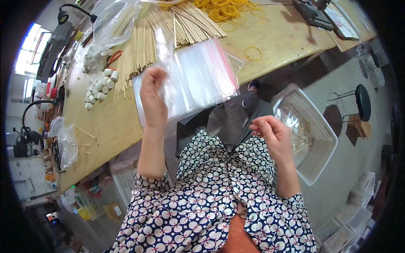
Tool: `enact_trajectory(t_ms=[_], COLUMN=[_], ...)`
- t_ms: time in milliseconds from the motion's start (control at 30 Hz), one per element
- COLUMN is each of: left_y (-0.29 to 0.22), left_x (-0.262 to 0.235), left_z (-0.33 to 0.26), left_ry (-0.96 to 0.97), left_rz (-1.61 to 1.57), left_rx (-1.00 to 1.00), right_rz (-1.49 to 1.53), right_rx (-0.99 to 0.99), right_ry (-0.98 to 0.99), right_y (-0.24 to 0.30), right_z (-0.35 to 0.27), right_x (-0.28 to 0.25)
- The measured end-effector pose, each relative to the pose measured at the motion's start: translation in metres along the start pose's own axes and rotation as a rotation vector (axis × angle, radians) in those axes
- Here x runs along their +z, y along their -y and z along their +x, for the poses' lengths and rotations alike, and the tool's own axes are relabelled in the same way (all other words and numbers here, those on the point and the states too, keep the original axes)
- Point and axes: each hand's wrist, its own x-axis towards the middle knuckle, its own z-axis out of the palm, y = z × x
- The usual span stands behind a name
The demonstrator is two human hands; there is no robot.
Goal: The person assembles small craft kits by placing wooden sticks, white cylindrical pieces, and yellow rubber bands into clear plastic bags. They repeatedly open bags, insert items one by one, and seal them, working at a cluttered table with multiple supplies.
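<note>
My left hand (153, 97) is raised over the left edge of a stack of clear plastic bags (198, 80) with red-lined tops. Its fingers are curled closed at one clear plastic bag (166, 48), which is smeared by motion and stands up in front of the sticks. Many thin pale sticks (139, 50) lie fanned out just beyond the stack. Lower and to the right, my right hand (274, 135) hovers above my lap beside dark cloth (228, 120). Its fingers are loosely bent and slightly apart, with nothing visible in them.
White cylinders (100, 86) and orange-handled scissors (113, 58) lie left of the sticks. Yellow rubber bands (221, 9) are heaped at the far side. A white plastic basket (327, 139) holding filled clear bags stands to my right, near a black stool (363, 102).
</note>
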Motion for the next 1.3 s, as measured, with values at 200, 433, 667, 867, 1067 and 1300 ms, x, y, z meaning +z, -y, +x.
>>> enact_trajectory(t_ms=[200, 433, 667, 867, 1067, 1300], left_y=[-0.051, -0.026, -0.001, -0.005, 0.013, 0.000], left_x=[0.027, 0.002, 0.011, 0.026, 0.027, 0.018], left_z=[-0.066, -0.101, -0.123, -0.136, -0.139, -0.123], left_ry=[0.570, 0.630, 0.542, 0.544, 0.428, 0.572], left_rz=[0.532, 0.517, 0.203, 0.356, 0.415, 0.484], left_rx=[0.374, 0.203, -0.222, -0.072, -0.127, 0.335], right_rz=[0.375, 0.081, 0.095, 0.066, -0.011, 0.381], right_rx=[0.127, 0.363, 0.427, 0.273, 0.389, 0.579], right_ry=[0.267, 0.329, 0.226, 0.087, 0.230, 0.174], right_y=[0.015, 0.010, -0.010, -0.013, -0.018, -0.025], right_z=[0.012, -0.012, -0.019, -0.012, -0.019, -0.017], right_x=[0.014, 0.022, 0.047, 0.070, 0.065, 0.048])
